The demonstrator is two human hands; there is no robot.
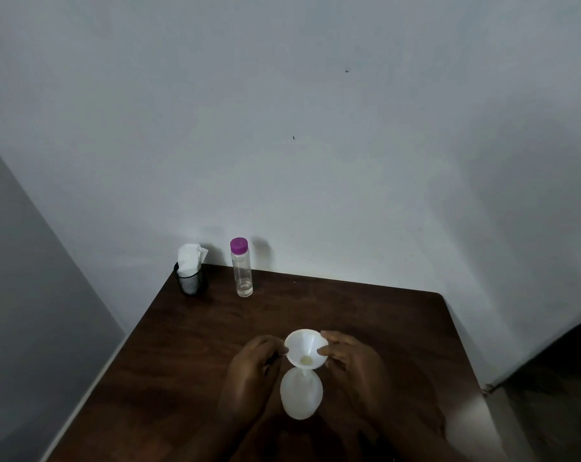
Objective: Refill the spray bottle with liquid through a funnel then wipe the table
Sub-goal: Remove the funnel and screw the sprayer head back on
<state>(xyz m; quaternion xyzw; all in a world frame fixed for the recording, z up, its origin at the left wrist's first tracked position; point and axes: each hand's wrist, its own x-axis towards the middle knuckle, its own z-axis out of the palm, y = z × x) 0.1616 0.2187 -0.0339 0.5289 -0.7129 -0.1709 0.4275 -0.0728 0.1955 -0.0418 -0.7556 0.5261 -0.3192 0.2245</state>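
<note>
A white funnel [305,347] stands with its stem in the neck of a translucent white bottle [301,396] on the dark wooden table [189,345]. A little pale liquid sits at the funnel's bottom. My left hand [254,368] touches the funnel's left rim with its fingertips, and my right hand [352,365] pinches the right rim. A clear bottle with a purple cap [241,267] stands upright at the table's far edge, with a small amount of liquid at its bottom. White tissues [190,259] stick out of a black mesh cup [192,284] at the far left corner.
A pale wall rises directly behind the table. The table's left edge runs beside a grey wall, and its right edge drops to a dark floor area [555,378].
</note>
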